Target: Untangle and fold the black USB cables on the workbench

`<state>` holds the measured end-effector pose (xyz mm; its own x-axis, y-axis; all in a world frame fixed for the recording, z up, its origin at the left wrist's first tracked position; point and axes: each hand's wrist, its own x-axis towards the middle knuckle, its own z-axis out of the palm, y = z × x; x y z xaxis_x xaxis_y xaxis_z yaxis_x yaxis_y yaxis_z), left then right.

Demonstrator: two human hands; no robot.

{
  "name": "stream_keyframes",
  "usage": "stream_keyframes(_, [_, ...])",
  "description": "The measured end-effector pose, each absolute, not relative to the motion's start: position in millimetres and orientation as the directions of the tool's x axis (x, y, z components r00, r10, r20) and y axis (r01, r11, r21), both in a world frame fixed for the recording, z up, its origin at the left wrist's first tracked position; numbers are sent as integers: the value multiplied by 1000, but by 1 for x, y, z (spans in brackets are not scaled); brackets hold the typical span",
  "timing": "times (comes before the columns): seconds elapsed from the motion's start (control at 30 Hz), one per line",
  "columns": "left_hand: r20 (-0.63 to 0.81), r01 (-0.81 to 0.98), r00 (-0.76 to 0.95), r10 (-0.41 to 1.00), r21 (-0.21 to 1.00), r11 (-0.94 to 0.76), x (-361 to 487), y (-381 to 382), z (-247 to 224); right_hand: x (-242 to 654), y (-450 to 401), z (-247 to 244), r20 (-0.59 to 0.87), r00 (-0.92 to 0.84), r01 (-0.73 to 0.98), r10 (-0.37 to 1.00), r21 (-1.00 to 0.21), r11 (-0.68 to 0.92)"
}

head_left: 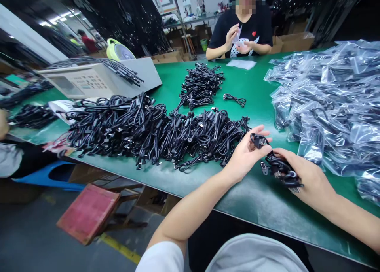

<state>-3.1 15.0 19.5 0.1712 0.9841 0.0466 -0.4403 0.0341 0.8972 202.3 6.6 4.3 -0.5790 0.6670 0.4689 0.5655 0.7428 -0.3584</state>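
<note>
My right hand [310,177] is wrapped round a bunch of coiled black cables [282,170] with metal-tipped plugs, held above the front of the green table. Just left of it, my left hand [247,151] pinches a black cable connector [260,141] between thumb and fingers, its other fingers stretched out. Whether that connector belongs to the same bunch I cannot tell. A long heap of black cables [154,129] lies to the left of my hands. Behind it sits a smaller cable pile [200,84], with one bundled cable [234,99] lying apart on its right.
Clear bags of cables [335,94] are heaped on the right of the green table [169,72]. Opposite me, a co-worker [240,27] holds a small clear bag. A beige instrument [89,80] carries more cables at the left; a red stool [89,212] stands below.
</note>
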Motion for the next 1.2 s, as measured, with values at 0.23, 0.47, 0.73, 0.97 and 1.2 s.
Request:
stream_keyframes(0.23, [191,-38,385,903,981,-191,-29,15,40,214,7,9,489,-621,567,612,-259,782])
stream_keyframes(0.47, [203,-13,401,893,976,-217,-36,15,44,222,7,14,482,-632,600,606,-190,777])
stream_keyframes(0.73, [48,-85,345,937,996,-20,-35,18,45,226,9,10,526,-677,656,515,114,746])
stream_keyframes(0.97, [-151,81,462,874,989,128,-46,24,49,227,15,11,490,-701,639,518,109,762])
stream_keyframes(1.2, [-187,103,494,849,982,156,-48,24,50,228,18,11,473,-729,588,495,62,807])
